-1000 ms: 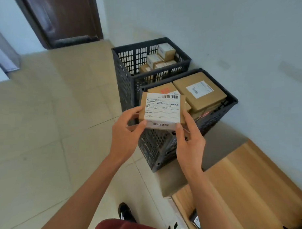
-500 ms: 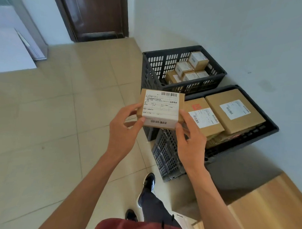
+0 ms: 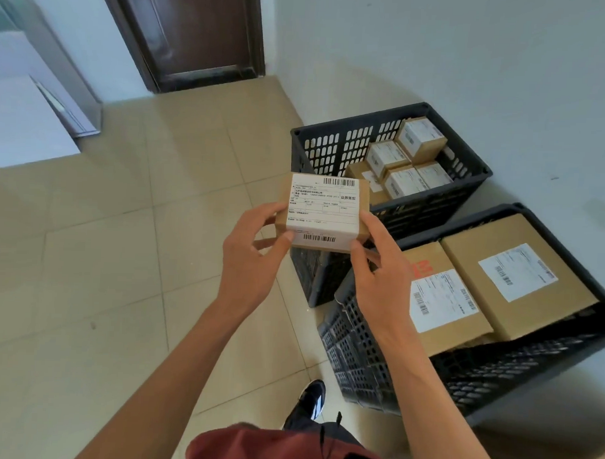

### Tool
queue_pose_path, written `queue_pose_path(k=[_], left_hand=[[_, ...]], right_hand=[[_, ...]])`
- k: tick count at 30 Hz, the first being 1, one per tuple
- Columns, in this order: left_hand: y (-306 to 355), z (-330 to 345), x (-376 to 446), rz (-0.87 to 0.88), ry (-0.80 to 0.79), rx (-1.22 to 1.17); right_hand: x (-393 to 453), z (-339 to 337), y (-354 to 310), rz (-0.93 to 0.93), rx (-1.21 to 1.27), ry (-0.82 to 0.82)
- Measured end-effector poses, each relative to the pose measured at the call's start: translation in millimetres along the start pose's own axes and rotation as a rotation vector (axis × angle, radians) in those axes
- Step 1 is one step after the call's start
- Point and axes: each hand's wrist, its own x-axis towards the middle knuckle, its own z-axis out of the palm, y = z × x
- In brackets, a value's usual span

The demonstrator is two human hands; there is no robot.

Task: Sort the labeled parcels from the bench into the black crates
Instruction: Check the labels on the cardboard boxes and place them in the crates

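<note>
View has swung left and closer since half a second ago: both crates now sit further right, door more central; the grip on the box looks unchanged. Small box [image 3: 323, 212] with white label held up in both hands, in front of the near corner of the far crate [image 3: 474, 187]; left hand [image 3: 248, 258] grasps its left side, thumb tip on the lower front edge, fingers curled behind; right hand [image 3: 383, 276] grasps the right side, thumb at the lower right corner, fingers wrapped round the back. Far crate holds several small labelled boxes; near crate [image 3: 409, 374] holds two large flat parcels, labels up; both crates on tiled floor [image 3: 121, 257] beside the wall.
</note>
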Motion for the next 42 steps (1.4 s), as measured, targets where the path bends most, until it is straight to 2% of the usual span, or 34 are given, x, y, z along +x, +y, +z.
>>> queue_pose_path(k=[6,13,18,24,33,42], left_hand=[[-18,14,57,-0.005,-0.007,0.003],[-51,26,134,-0.02,-0.104,-0.04],[-80,18,199,-0.027,-0.237,-0.064],[-106,30,265,-0.03,-0.448,-0.029],[-110,104,319,0.061,-0.803,-0.038],[-94,190,351,0.205,-0.946,0.089]], right_hand=[[51,17,5,0.017,-0.035,0.041],[104,45,14,0.203,-0.037,0.077],[145,84,11,0.275,-0.112,0.125],[176,102,18,0.463,-0.232,0.19],[186,80,56,0.641,-0.285,0.382],[220,38,96,0.691,-0.174,0.579]])
